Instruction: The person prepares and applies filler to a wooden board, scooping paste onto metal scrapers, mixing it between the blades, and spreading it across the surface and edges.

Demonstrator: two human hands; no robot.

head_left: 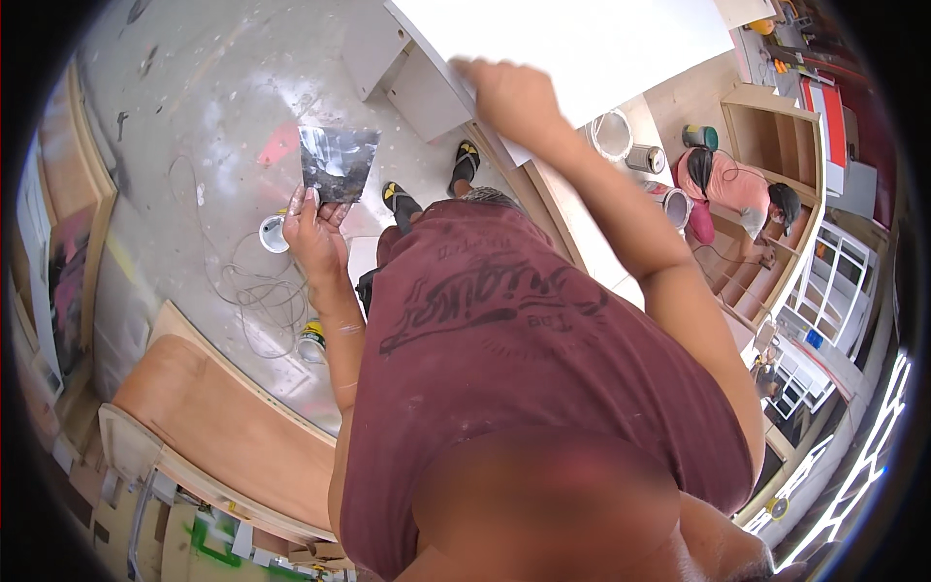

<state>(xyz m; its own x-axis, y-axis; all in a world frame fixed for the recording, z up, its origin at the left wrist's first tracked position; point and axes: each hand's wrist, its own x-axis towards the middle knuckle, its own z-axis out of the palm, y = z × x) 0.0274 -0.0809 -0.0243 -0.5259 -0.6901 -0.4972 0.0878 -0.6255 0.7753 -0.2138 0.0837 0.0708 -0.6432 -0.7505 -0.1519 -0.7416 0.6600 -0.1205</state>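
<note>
A thin, dark square plate (337, 165) with white paste smeared on its top is gripped at its near edge by my left hand (318, 235), thumb on top and fingers beneath. The plate is held out over the floor, left of my feet. Up and to the right, my right hand (514, 102) is curled closed at the edge of a large white panel (592, 48). What those fingers hold, if anything, is hidden. The white panel tops a cabinet-like piece with pale side boards (424, 102).
An open can (274, 233) and a yellow-labelled can (312, 341) stand on the floor by a tangled cord (254, 296). A curved wooden piece (213, 403) lies lower left. At right, a crouching person (727, 184) works at a wooden shelf unit (776, 136), near several containers (609, 134).
</note>
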